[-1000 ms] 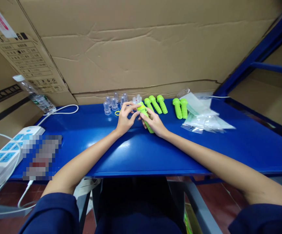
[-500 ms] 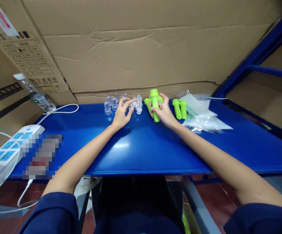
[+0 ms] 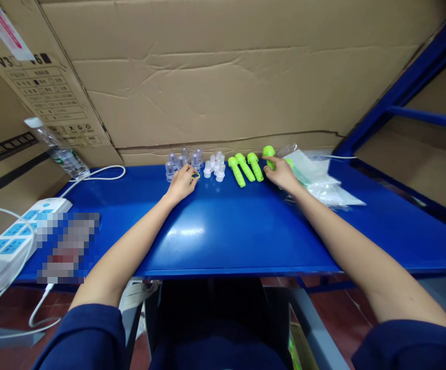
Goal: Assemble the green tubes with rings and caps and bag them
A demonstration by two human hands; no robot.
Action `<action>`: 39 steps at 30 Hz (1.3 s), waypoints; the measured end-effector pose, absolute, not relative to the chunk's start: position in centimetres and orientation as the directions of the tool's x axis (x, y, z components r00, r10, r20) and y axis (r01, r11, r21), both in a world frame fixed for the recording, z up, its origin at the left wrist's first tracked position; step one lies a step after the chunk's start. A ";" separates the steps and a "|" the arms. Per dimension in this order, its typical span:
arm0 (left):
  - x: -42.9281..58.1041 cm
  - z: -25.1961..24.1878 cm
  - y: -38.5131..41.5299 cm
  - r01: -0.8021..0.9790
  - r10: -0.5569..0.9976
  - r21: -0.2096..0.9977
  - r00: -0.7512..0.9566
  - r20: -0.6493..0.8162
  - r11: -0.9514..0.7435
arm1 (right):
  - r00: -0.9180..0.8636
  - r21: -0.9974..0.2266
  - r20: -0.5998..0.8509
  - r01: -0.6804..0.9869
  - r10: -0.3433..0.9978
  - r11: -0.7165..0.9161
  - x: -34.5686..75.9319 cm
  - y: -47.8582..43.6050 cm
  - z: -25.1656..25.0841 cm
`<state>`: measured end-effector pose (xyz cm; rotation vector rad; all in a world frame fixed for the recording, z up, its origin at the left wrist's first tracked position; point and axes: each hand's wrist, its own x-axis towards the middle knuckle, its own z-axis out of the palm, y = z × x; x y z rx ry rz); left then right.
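My left hand [image 3: 183,184] is low over the blue table, its fingers curled down on a small yellow ring [image 3: 195,177]. Several clear domed plastic caps [image 3: 185,154] stand upright just behind that hand. To its right is a cluster of smaller whitish clear plastic pieces [image 3: 219,169]. Three lime-green flashlight-shaped bodies [image 3: 245,167] lie side by side between my hands. My right hand [image 3: 283,176] grips another green flashlight body [image 3: 269,152], whose wide end rises above the fingers. One more green body [image 3: 290,162] is mostly hidden behind this hand.
Clear plastic bags with pale sheets [image 3: 323,187] lie right of my right hand. At left are a power strip [image 3: 13,231], a blurred-out flat object [image 3: 71,246], a white cable [image 3: 107,168] and a leaning water bottle [image 3: 59,151]. Cardboard [image 3: 215,92] walls the back.
The green body my right hand held now lies with the others, and that hand has moved right onto another one. My left hand has shifted left and down, fingers closing on the yellow ring.
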<state>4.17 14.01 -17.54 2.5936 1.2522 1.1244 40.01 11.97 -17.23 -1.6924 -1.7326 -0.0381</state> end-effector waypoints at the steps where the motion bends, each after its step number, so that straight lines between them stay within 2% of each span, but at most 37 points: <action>1: 4.2 -17.5 13.8 0.686 0.707 0.304 0.431 0.561 -0.660 | 0.118 -0.438 0.473 0.891 0.873 0.117 39.9 12.0 -17.2; 4: 4.4 -17.5 13.5 0.738 0.735 0.247 0.457 0.502 -0.628 | 0.171 -0.424 0.424 0.905 0.890 0.028 39.4 11.8 -16.9; 10: 4.5 -17.5 13.4 0.749 0.739 0.221 0.476 0.476 -0.625 | 0.104 -0.346 0.364 0.938 0.926 0.030 38.5 11.6 -16.4; 13: 4.7 -16.8 12.8 0.779 0.772 0.207 0.474 0.424 -0.592 | 0.123 -0.320 0.404 0.947 0.906 0.014 38.5 11.5 -16.2; 16: 5.0 -15.8 11.9 0.810 0.808 0.198 0.461 0.368 -0.552 | 0.220 -0.304 0.434 0.949 0.873 -0.088 38.9 11.1 -16.0; 18: 5.2 -15.3 11.5 0.814 0.817 0.214 0.445 0.367 -0.540 | 0.295 -0.276 0.382 0.941 0.876 -0.196 39.2 10.7 -15.9; 21: 5.2 -15.3 11.7 0.788 0.809 0.281 0.412 0.420 -0.547 | 0.326 -0.202 0.289 0.940 0.900 -0.276 39.4 10.2 -15.8; 25: 5.2 -16.1 12.8 0.673 0.779 0.440 0.350 0.520 -0.595 | 0.333 -0.120 0.265 0.942 0.905 -0.312 39.0 10.0 -15.5; 29: 5.3 -16.6 13.4 0.548 0.782 0.590 0.216 0.584 -0.592 | 0.369 -0.145 0.228 0.928 0.901 -0.343 38.1 9.7 -14.8; 32: 5.5 -16.5 13.4 0.460 0.811 0.696 0.100 0.576 -0.551 | 0.363 -0.192 0.216 0.926 0.906 -0.326 37.4 9.1 -14.3; 37: 5.7 -16.3 13.4 0.295 0.854 0.817 -0.005 0.521 -0.496 | 0.334 -0.364 0.411 0.913 0.848 -0.183 37.0 8.6 -13.6; 39: 5.8 -16.2 13.5 0.225 0.864 0.842 -0.001 0.503 -0.490 | 0.286 -0.389 0.513 0.918 0.809 -0.077 36.7 8.6 -13.4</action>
